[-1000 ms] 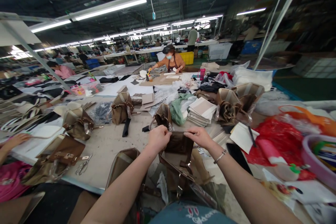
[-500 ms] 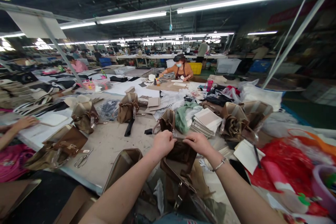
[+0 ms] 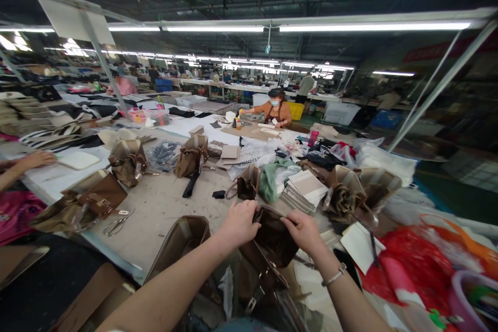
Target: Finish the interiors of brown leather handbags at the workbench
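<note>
A brown handbag [image 3: 277, 233] stands in front of me with its mouth facing up and its dark inside showing. My left hand [image 3: 240, 223] is closed on the left side of its rim, thumb and fingers pinching the edge. On the opposite side my right hand [image 3: 302, 231] pinches the rim, with a bracelet on the wrist. A strap with a metal buckle [image 3: 252, 303] hangs down the near side of the bag. Just beyond my hands a smaller brown bag [image 3: 249, 181] stands open. To the left is another open brown bag [image 3: 181, 244], partly hidden by my left forearm.
Scissors [image 3: 119, 222] lie on the table [image 3: 155, 202] at left. Several brown bags stand around, with stacked pale panels [image 3: 305, 189] behind my right hand. Red plastic [image 3: 416, 259] and a purple basin [image 3: 472, 295] are at right. A co-worker's hand [image 3: 39, 160] reaches in from the left; another person [image 3: 276, 109] sits opposite.
The bag's mouth has been spread wider, showing more of its inside. Both hands have come lower and nearer, still pinching the rim. The camera view has tilted slightly upward.
</note>
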`<state>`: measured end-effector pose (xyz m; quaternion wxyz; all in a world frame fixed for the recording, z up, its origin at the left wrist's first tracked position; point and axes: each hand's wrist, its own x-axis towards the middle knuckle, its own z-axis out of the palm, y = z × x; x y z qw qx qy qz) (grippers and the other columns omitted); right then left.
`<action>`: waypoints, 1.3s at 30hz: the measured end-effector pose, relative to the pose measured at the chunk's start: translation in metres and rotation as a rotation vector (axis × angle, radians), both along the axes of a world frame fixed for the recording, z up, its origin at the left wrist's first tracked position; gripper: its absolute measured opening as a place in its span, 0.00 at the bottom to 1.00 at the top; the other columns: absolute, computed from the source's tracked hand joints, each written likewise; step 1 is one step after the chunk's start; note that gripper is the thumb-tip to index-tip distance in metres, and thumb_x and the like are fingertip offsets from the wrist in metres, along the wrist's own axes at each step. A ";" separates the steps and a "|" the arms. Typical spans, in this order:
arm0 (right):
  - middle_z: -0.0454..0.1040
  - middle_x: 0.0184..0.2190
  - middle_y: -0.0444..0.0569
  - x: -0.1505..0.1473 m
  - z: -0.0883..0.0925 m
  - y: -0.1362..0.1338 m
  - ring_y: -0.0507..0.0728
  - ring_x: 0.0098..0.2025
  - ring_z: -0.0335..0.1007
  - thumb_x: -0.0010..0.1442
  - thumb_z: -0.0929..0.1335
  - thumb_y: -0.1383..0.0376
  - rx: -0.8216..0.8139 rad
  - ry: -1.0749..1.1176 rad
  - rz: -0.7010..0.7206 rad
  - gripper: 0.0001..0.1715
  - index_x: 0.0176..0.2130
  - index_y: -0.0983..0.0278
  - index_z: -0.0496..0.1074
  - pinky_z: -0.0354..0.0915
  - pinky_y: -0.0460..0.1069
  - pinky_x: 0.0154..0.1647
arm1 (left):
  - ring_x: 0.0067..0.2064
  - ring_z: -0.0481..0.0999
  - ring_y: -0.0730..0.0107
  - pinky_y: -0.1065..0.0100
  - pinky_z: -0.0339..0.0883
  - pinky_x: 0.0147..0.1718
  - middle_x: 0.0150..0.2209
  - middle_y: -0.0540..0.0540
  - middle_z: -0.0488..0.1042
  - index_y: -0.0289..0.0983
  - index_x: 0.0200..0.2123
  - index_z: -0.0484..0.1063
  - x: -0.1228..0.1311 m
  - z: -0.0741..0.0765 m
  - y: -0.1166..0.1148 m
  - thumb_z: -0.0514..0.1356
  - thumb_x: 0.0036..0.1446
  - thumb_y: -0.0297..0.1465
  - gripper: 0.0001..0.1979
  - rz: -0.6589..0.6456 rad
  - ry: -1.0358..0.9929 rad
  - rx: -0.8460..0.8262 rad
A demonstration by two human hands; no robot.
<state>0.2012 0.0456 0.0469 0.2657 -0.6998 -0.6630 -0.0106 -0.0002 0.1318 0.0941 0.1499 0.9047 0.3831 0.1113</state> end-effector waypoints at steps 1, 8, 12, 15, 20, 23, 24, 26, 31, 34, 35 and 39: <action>0.65 0.21 0.45 0.000 -0.003 -0.004 0.54 0.28 0.62 0.60 0.62 0.59 0.006 0.014 -0.021 0.19 0.20 0.62 0.64 0.57 0.48 0.30 | 0.46 0.69 0.60 0.58 0.55 0.50 0.41 0.46 0.71 0.40 0.39 0.66 0.002 0.000 0.001 0.63 0.47 0.36 0.15 -0.012 0.001 -0.002; 0.65 0.20 0.45 -0.010 -0.004 -0.016 0.55 0.27 0.63 0.60 0.61 0.59 0.021 0.014 -0.069 0.19 0.20 0.61 0.63 0.56 0.49 0.28 | 0.46 0.70 0.63 0.61 0.56 0.51 0.44 0.48 0.73 0.40 0.30 0.73 0.017 -0.009 0.012 0.62 0.49 0.39 0.09 -0.141 -0.103 0.061; 0.63 0.20 0.45 -0.014 0.000 -0.017 0.55 0.26 0.62 0.60 0.61 0.59 0.028 0.022 -0.082 0.20 0.20 0.61 0.62 0.56 0.49 0.28 | 0.42 0.72 0.66 0.67 0.62 0.42 0.38 0.47 0.75 0.39 0.30 0.74 0.023 -0.015 0.025 0.57 0.54 0.36 0.08 -0.115 -0.079 0.007; 0.63 0.20 0.45 -0.014 -0.002 -0.017 0.54 0.26 0.62 0.61 0.60 0.59 0.036 0.036 -0.085 0.20 0.20 0.61 0.61 0.56 0.49 0.28 | 0.40 0.73 0.66 0.69 0.63 0.39 0.36 0.48 0.76 0.39 0.29 0.74 0.025 -0.017 0.030 0.57 0.53 0.38 0.10 -0.062 -0.071 -0.011; 0.62 0.20 0.45 -0.015 -0.006 -0.019 0.55 0.26 0.62 0.61 0.60 0.58 0.044 0.047 -0.096 0.21 0.19 0.61 0.60 0.57 0.49 0.28 | 0.37 0.73 0.65 0.68 0.63 0.36 0.34 0.47 0.75 0.39 0.28 0.72 0.030 -0.016 0.030 0.57 0.53 0.39 0.11 -0.042 -0.049 0.011; 0.63 0.20 0.45 -0.016 -0.005 -0.020 0.55 0.26 0.62 0.61 0.59 0.58 0.035 0.038 -0.098 0.21 0.20 0.61 0.61 0.57 0.49 0.28 | 0.38 0.73 0.64 0.67 0.64 0.36 0.35 0.46 0.75 0.39 0.29 0.72 0.034 -0.015 0.029 0.56 0.53 0.39 0.11 -0.026 -0.036 0.001; 0.63 0.20 0.45 -0.016 -0.005 -0.021 0.55 0.26 0.62 0.61 0.59 0.58 0.032 0.035 -0.097 0.21 0.20 0.61 0.61 0.57 0.49 0.28 | 0.38 0.73 0.64 0.67 0.64 0.36 0.35 0.46 0.75 0.39 0.29 0.72 0.035 -0.015 0.029 0.56 0.54 0.39 0.11 -0.021 -0.031 -0.002; 0.64 0.20 0.45 -0.016 -0.004 -0.021 0.55 0.26 0.62 0.61 0.60 0.58 0.033 0.035 -0.097 0.20 0.20 0.61 0.62 0.57 0.49 0.28 | 0.38 0.73 0.64 0.67 0.64 0.37 0.35 0.46 0.75 0.39 0.29 0.72 0.036 -0.014 0.028 0.56 0.53 0.39 0.10 -0.008 -0.020 -0.013; 0.64 0.20 0.45 -0.016 -0.003 -0.020 0.54 0.26 0.62 0.61 0.59 0.57 0.040 0.028 -0.091 0.21 0.20 0.61 0.63 0.58 0.49 0.28 | 0.39 0.74 0.63 0.67 0.64 0.37 0.35 0.46 0.75 0.39 0.29 0.73 0.037 -0.015 0.027 0.57 0.53 0.38 0.10 0.011 -0.021 -0.035; 0.66 0.20 0.46 -0.015 -0.003 -0.020 0.54 0.27 0.63 0.62 0.59 0.56 0.017 0.037 -0.083 0.21 0.21 0.61 0.64 0.59 0.49 0.29 | 0.38 0.74 0.62 0.66 0.65 0.36 0.35 0.45 0.75 0.39 0.29 0.73 0.037 -0.017 0.027 0.57 0.53 0.39 0.10 0.014 -0.029 -0.023; 0.67 0.21 0.46 -0.014 -0.003 -0.020 0.55 0.27 0.64 0.61 0.60 0.56 0.005 0.051 -0.076 0.21 0.22 0.61 0.66 0.60 0.49 0.30 | 0.38 0.74 0.62 0.66 0.65 0.36 0.35 0.45 0.75 0.39 0.29 0.73 0.037 -0.017 0.027 0.57 0.53 0.39 0.10 0.014 -0.031 -0.017; 0.74 0.29 0.49 -0.008 -0.005 -0.023 0.57 0.33 0.69 0.60 0.62 0.55 -0.041 0.152 -0.021 0.16 0.32 0.61 0.74 0.64 0.50 0.37 | 0.40 0.73 0.63 0.66 0.64 0.38 0.36 0.45 0.75 0.39 0.31 0.73 0.035 -0.018 0.025 0.56 0.54 0.38 0.10 0.018 -0.036 -0.026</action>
